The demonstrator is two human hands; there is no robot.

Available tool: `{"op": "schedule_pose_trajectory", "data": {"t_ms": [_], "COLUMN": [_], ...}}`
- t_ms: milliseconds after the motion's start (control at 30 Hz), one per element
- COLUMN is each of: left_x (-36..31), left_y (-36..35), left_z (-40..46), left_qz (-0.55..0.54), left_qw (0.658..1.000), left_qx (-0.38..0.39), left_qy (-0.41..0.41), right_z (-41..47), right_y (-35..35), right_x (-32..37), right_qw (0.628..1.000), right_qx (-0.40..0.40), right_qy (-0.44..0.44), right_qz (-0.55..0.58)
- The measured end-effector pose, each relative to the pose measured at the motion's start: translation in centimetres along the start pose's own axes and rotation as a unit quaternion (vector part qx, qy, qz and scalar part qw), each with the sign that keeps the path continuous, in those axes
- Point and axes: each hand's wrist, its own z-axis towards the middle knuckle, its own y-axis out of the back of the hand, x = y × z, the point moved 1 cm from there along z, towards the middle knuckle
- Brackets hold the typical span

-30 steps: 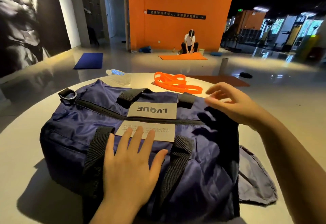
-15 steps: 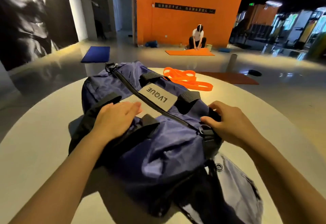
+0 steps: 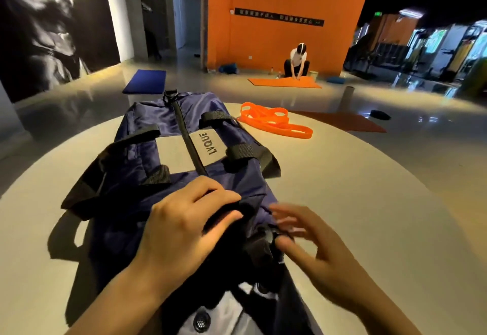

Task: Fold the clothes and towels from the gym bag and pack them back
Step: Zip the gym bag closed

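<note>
A navy gym bag (image 3: pixel 163 124) with black handles and a grey LVQUE label lies lengthwise on the round table (image 3: pixel 369 203), its zip (image 3: pixel 187 134) closed and running away from me. My left hand (image 3: pixel 184 229) grips the fabric and a black strap at the bag's near end, fingers curled over it. Blurred with motion, my right hand (image 3: pixel 311 245) has its fingers spread beside a black buckle (image 3: pixel 263 245) at that same end, thumb close to it. No clothes or towels show.
An orange resistance band (image 3: pixel 274 121) lies on the table right of the bag's far end. A pale flap with a black snap (image 3: pixel 201 323) hangs at the near edge. Far off, a person (image 3: pixel 297 63) kneels at an orange mat (image 3: pixel 284 83).
The bag has been turned from crosswise to lengthwise. My left hand moved from the bag's top to its near end and gripped it. My right hand came in to the buckle.
</note>
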Motion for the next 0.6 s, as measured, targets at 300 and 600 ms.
{"op": "schedule_pose_trajectory", "data": {"t_ms": [300, 600], "left_x": [2.4, 0.6], "left_y": [0.1, 1.9], "left_z": [2.2, -0.7], "left_qz": [0.006, -0.116], "left_qw": [0.992, 0.993], "left_qx": [-0.110, -0.027], "left_qy": [0.064, 0.026], "right_z": [-6.9, -8.0], "right_y": [-1.7, -4.1], "right_x": [-2.3, -2.7], "right_qw": [0.958, 0.956], "right_qx": [0.275, 0.123], "right_qy": [-0.014, 0.090], "right_qz": [-0.086, -0.250]}}
